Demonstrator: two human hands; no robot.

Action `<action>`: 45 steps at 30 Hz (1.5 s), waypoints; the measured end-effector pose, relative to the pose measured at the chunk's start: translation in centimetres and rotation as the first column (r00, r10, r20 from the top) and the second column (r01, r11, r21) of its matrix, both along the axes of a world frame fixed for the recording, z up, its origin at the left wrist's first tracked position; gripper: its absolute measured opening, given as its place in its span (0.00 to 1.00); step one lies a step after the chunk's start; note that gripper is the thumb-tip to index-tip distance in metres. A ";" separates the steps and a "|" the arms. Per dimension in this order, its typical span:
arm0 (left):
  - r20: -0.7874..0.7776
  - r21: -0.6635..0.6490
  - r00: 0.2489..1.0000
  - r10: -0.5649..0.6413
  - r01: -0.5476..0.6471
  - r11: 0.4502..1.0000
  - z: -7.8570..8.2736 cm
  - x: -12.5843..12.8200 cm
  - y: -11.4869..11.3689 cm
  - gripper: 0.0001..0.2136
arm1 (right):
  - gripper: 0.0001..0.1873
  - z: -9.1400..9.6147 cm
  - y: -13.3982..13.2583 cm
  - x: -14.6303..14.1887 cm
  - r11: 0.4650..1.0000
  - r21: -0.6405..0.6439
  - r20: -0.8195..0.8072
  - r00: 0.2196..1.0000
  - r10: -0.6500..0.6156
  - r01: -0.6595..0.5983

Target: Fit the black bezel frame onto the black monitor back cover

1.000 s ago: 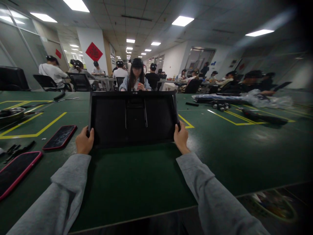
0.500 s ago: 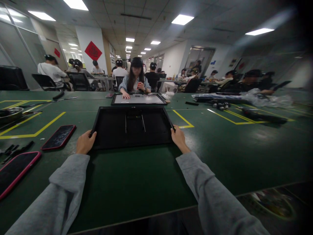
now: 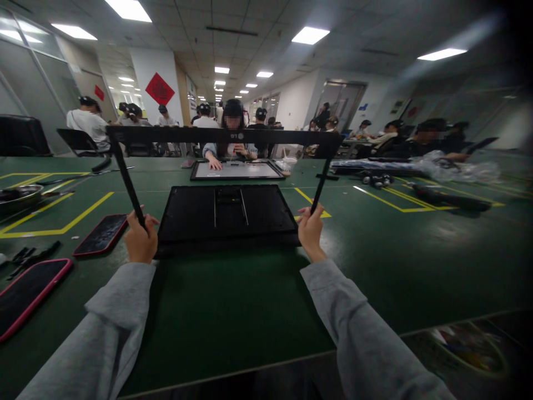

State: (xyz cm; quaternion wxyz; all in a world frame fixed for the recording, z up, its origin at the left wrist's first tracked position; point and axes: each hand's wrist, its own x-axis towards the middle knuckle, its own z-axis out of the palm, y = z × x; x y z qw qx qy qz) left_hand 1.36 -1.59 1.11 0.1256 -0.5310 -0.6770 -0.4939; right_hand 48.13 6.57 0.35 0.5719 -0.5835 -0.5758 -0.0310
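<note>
A thin black bezel frame (image 3: 225,135) stands tilted up in front of me, hollow in the middle. My left hand (image 3: 139,240) is closed round its left bar near the bottom. My right hand (image 3: 310,232) is closed round its right bar near the bottom. Beneath it a black monitor back panel (image 3: 227,214) lies flat on the green table (image 3: 233,311), between my hands.
Two phones with red and pink edges (image 3: 100,234) (image 3: 25,291) lie to the left, with small black tools (image 3: 25,255) and a metal bowl (image 3: 16,194). Across the table a person works on a flat screen (image 3: 235,169). Cables and bags (image 3: 416,166) lie at the right.
The monitor went from standing upright to lying flat on the table. Both hands then lifted the thin bezel frame off it, tilting its far edge up.
</note>
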 end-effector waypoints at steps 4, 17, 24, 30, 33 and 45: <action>0.012 0.038 0.999 0.052 -0.052 0.998 0.0 0.6 -0.3 0.22 | 0.22 0.1 -0.1 -0.2 0.998 0.069 -0.086 0.996 0.023 -0.017; 0.049 -0.264 0.994 0.102 -0.085 0.961 -0.7 -0.6 0.7 0.21 | 0.25 -1.0 0.3 0.2 0.962 -0.268 0.132 0.991 -0.021 0.056; -0.003 -0.278 0.997 0.083 -0.081 0.957 -2.4 -2.0 2.0 0.24 | 0.23 -1.8 1.1 1.0 0.961 -0.250 0.242 0.968 -0.059 0.121; 0.051 -0.453 0.998 -0.024 0.044 0.890 -3.1 -2.5 2.4 0.28 | 0.23 -2.9 1.5 1.6 0.930 -0.350 0.317 0.949 0.002 0.114; 0.082 -0.467 0.995 -0.064 0.095 0.879 -2.8 -2.7 2.3 0.26 | 0.22 -3.0 1.8 1.7 0.921 -0.380 0.304 0.952 0.036 0.087; 0.039 -0.426 0.999 0.005 0.012 0.905 -2.1 -2.4 1.9 0.27 | 0.25 -2.8 2.0 1.7 0.938 -0.344 0.265 0.963 0.048 0.048</action>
